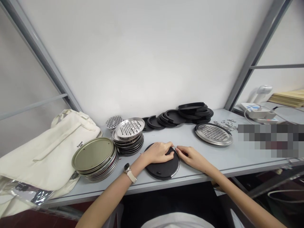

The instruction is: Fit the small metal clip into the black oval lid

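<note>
A black round cover (159, 169) with a strip of shiny metal rim lies on the table near its front edge. My left hand (158, 152), with a watch at the wrist, is over its upper part, fingers curled and gripping its right edge. At that same edge my right hand (188, 155) has thumb and forefinger pinched together. A small shiny bit (174, 148) shows between the two hands, too small to name. Left of the cover stands a stack of round metal graters (129, 128). Beside it is a stack of round plates with an olive-green top plate (93, 155).
Black round covers (175, 116) lie heaped along the wall. To the right are a round grater with a black rim (213, 133) and scattered small metal pieces (226, 124). A cream bag (52, 148) covers the left end. A white device (257, 110) stands far right.
</note>
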Motion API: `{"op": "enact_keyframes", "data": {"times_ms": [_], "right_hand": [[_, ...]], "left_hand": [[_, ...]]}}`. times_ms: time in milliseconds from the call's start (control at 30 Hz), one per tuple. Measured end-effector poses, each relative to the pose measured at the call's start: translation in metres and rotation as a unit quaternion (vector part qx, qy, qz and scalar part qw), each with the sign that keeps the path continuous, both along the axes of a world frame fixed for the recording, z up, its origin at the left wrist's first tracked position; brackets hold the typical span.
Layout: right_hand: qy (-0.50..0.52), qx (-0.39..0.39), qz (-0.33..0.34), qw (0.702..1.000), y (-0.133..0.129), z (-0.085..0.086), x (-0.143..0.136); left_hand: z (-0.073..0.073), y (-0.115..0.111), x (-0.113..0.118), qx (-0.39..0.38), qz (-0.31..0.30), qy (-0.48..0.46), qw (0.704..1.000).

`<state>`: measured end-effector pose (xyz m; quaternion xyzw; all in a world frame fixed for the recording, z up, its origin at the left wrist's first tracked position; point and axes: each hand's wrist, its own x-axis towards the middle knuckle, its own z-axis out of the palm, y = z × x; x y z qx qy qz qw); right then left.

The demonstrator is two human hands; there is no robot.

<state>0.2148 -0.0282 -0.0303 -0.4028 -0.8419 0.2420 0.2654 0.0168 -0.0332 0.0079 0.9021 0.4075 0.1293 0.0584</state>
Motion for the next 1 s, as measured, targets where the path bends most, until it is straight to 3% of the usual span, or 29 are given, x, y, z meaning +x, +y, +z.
{"op": "enact_keyframes", "data": {"times_ms": [400, 700, 867, 1000], "right_hand": [[0.03, -0.015, -0.013, 0.999, 0.0012, 0.0003, 0.0014], [0.04, -0.006, -0.028, 0.999, 0.0005, 0.0015, 0.0009], [0.038, -0.001, -0.031, 0.999, -0.0001, 0.0025, 0.0003], [0.037, -0.006, -0.022, 0.999, 0.0012, 0.0005, 0.0008]], "left_hand": [[0.0012, 0.0007, -0.0013, 0.004, -0.003, -0.005, 1.0], [0.004, -0.0042, 0.0004, 0.063, 0.07, -0.021, 0.995], [0.0015, -0.0024, 0.0001, 0.047, 0.048, 0.003, 0.998], [-0.0004, -0.0032, 0.0003, 0.033, -0.009, -0.006, 0.999]]}}
